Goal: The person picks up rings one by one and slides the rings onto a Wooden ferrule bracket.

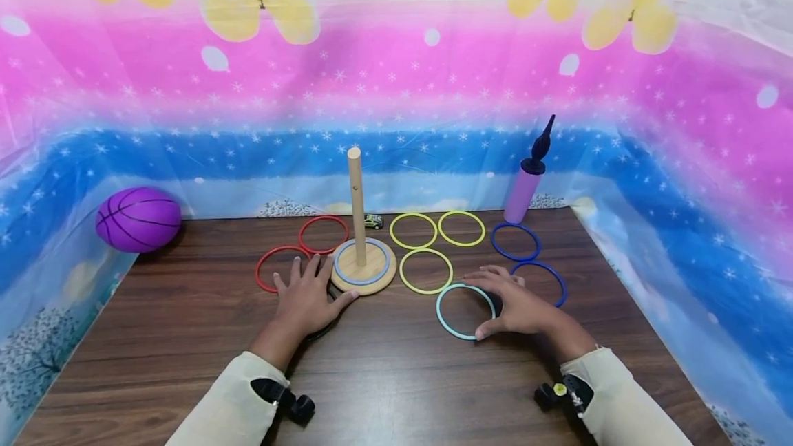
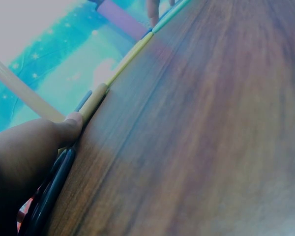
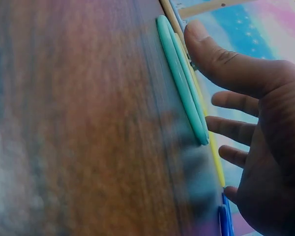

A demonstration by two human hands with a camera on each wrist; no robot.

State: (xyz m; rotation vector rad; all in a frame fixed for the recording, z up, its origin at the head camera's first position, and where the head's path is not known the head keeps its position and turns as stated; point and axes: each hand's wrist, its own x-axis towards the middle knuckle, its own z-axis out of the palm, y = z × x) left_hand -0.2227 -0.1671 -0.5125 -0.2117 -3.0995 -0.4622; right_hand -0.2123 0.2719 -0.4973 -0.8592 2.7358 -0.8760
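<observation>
A wooden peg stand [image 1: 358, 219] rises upright from a round base, where a light blue ring [image 1: 337, 267] lies around the peg. My left hand [image 1: 306, 301] is spread beside that base, its thumb at the base's near edge. Partly hidden below this hand are black rings [image 2: 51, 191]. My right hand [image 1: 520, 305] reaches over the right side of a mint-green ring [image 1: 441, 319] on the table, thumb and fingers spread apart. In the right wrist view, the thumb [image 3: 206, 46] is held over the mint-green ring [image 3: 182, 81] and the fingers grip nothing.
Two red rings [image 1: 257, 270] lie left of the stand. Three yellow rings [image 1: 401, 270] and two blue rings [image 1: 564, 288] lie to its right. Behind are a toy car [image 1: 374, 221], a purple balloon pump [image 1: 522, 195] and, far left, a purple ball [image 1: 139, 219]. Printed cloth walls surround the table.
</observation>
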